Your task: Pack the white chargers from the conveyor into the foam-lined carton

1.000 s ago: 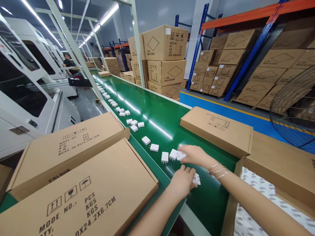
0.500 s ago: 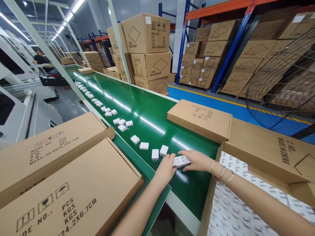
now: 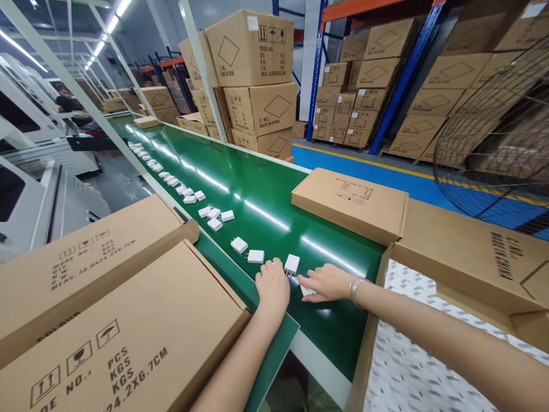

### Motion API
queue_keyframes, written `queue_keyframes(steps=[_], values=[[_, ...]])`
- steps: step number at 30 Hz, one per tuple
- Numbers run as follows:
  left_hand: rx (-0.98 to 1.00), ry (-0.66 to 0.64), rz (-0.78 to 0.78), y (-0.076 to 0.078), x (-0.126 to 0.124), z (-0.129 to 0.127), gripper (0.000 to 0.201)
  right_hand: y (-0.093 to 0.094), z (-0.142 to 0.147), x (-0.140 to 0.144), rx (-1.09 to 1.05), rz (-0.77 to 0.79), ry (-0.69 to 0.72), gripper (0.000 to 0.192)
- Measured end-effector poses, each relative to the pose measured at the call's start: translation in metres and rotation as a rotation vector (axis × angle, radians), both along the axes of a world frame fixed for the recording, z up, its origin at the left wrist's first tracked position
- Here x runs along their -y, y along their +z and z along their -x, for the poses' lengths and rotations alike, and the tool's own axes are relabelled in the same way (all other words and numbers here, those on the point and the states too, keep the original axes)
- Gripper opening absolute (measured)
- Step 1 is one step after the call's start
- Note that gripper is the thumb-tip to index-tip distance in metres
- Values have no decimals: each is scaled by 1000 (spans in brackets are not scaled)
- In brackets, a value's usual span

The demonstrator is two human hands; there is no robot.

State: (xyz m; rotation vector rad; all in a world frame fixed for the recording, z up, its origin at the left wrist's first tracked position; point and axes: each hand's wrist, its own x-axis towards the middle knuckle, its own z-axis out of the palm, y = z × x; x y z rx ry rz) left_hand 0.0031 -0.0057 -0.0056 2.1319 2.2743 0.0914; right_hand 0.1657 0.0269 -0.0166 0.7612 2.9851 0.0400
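Hands met low on the glossy green conveyor belt [image 3: 274,200], at about six o'clock in your view. Your left hand [image 3: 273,286] lay palm down with fingers curled over a small white plug-in charger; only its far edge showed, so I could not tell whether you had it gripped or merely covered. Your right hand [image 3: 326,281], bangles at the wrist, pressed flat with fingers extended on another white charger [image 3: 307,291], probably to slide it toward you. One upright white charger [image 3: 292,264] stood just beyond your fingertips at twelve o'clock. Two more lay at ten o'clock, then a cluster of three, and a long uncounted trail ran up the belt. A closed flat brown carton [image 3: 349,201] sat at two o'clock. An open carton lined with patterned paper [image 3: 412,366] waited at four o'clock, close enough for an easy reach.
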Motion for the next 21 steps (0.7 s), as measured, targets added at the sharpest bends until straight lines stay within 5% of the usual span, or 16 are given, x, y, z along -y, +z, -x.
queue_keyframes(steps=[5, 10, 12, 16, 18, 21], values=[[-71, -60, 70, -10, 0, 4, 44, 11, -6, 1, -121, 55, -48, 50], [-40, -36, -59, -12, -3, 6, 46, 52, -49, 35, -487, 168, -426, 48], [33, -91, -158, -15, -6, 4, 50, 66, -70, 59, -895, 435, -646, 44], [-1, -216, -162, -19, -13, -17, 44, 74, -100, 108, -1543, 1270, -1020, 44], [-82, -240, -107, -17, -15, -31, 39, 71, -108, 124, -1690, 1525, -1044, 46], [-131, -212, -21, -10, -16, -47, 41, 65, -114, 133, -1871, 1561, -892, 46]])
